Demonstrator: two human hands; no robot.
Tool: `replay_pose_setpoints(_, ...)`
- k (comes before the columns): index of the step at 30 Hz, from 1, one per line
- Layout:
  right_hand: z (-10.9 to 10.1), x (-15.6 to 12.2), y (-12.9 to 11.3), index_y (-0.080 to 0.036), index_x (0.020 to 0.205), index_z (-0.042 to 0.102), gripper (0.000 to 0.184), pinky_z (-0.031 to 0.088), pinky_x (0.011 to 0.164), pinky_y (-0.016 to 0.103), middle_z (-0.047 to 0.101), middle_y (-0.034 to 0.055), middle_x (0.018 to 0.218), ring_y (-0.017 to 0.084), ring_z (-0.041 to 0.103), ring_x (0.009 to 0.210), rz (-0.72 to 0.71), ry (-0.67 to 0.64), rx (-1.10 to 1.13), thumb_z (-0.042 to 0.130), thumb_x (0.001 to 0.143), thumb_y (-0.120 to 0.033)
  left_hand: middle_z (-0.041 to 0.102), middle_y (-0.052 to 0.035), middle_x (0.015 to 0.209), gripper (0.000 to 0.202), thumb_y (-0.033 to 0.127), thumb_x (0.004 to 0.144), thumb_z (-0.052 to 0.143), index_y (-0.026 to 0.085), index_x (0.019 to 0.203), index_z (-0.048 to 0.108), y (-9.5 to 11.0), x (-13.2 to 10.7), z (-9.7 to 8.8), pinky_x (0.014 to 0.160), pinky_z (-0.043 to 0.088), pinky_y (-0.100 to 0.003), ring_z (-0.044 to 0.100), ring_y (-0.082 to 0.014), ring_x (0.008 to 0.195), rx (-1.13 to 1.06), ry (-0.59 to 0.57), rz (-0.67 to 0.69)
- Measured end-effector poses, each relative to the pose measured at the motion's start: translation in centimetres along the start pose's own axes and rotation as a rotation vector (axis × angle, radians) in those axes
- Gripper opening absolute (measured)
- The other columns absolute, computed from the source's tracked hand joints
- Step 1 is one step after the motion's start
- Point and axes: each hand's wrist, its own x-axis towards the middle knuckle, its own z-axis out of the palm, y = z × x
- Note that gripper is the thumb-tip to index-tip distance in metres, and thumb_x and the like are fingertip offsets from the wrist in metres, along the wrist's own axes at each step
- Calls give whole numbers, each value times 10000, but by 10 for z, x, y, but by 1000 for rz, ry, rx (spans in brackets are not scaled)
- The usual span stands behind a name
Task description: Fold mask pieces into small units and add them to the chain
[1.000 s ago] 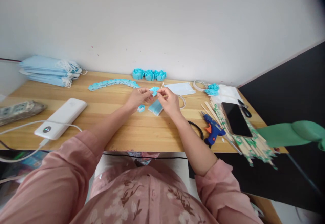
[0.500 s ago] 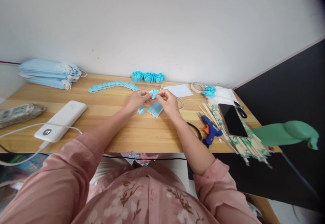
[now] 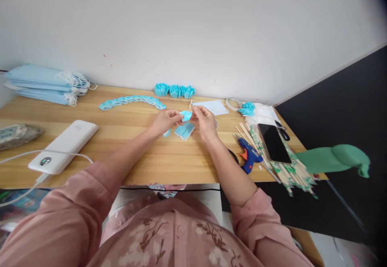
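Note:
A small folded piece of light-blue mask fabric (image 3: 186, 116) is pinched between the thumb and fingers of my left hand (image 3: 165, 121), above the middle of the table. My right hand (image 3: 206, 122) is closed in a pinch at the right edge of that piece, its fingertips partly hidden. Below them on the wood lies a stack of cut blue fabric squares (image 3: 184, 131). A smaller blue folded bit (image 3: 167, 133) rests beside my left fingers. Just behind my right hand are a flat face mask (image 3: 213, 107) and a partly covered tape roll (image 3: 216, 124).
A curved row of folded petals (image 3: 133, 101) and several blue fabric roses (image 3: 174, 91) lie at the back. Stacked masks (image 3: 39, 83) and a white power bank (image 3: 65, 146) sit left. A glue gun (image 3: 249, 154), wrapped sticks (image 3: 290, 174) and a phone (image 3: 273, 142) are right.
The blue piece has tilted and shifted slightly right and down in my left fingers. My right hand has moved a little right, showing more of the stack. The view has shifted slightly.

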Motion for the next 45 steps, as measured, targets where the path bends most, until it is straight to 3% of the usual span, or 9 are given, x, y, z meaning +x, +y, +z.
replay_pose_setpoints(3,0,-1,-1,-211,849,657,395,508,689,264,627,-7,790,136,583,759,36,-60,25,653,748,-593,665,-22,650,347,479,684,745,149,680,635,0,1,-1,605,434,-241,543,-103,577,-56,73,23)
replay_pose_setpoints(7,5,-2,3,-211,866,636,330,491,701,256,639,-22,809,127,582,772,25,-171,-9,758,684,-457,645,-11,638,354,482,673,759,150,688,635,0,2,1,610,449,-245,548,-104,580,-103,106,31)
replay_pose_setpoints(12,6,0,9,-229,984,585,384,481,719,268,652,-31,827,127,599,780,-9,-162,16,765,668,-352,619,2,626,353,472,684,762,144,682,630,-1,3,4,599,443,-232,539,-94,581,-104,111,50)
replay_pose_setpoints(20,1,0,9,-239,1084,624,388,500,741,288,642,-42,763,120,591,709,-19,-117,5,715,736,-383,631,-5,635,312,424,719,735,147,657,606,-1,2,3,590,435,-233,524,-85,558,-102,105,37)
replay_pose_setpoints(25,5,-4,2,-234,1003,667,357,535,757,294,656,-22,832,132,603,777,24,-151,23,720,727,-454,627,-3,614,332,445,708,746,149,657,603,-4,1,4,584,438,-231,526,-88,552,-99,97,23)
replay_pose_setpoints(29,7,-4,2,-213,814,642,333,547,721,292,621,-34,745,121,570,711,52,-172,-1,767,665,-483,614,-3,599,331,451,711,734,143,674,621,-7,1,8,572,427,-228,527,-91,548,-66,81,11)
replay_pose_setpoints(35,5,-4,4,-213,742,627,335,542,709,290,609,-31,701,124,574,678,48,-147,-23,697,730,-541,610,-3,602,300,421,716,721,149,675,602,-7,2,8,557,422,-227,526,-92,545,-33,65,-13)
replay_pose_setpoints(38,5,-4,4,-220,805,650,327,538,715,276,645,-24,765,130,600,730,50,-135,-11,654,765,-544,602,7,608,315,426,707,736,158,669,575,-6,2,6,559,431,-224,520,-87,547,-84,86,-20)
replay_pose_setpoints(45,2,-1,13,-229,1048,651,335,501,753,277,684,-9,900,134,609,807,-54,-181,-121,704,749,-372,588,7,596,261,373,724,712,151,670,587,-7,2,7,542,412,-220,503,-82,533,-72,128,-19)
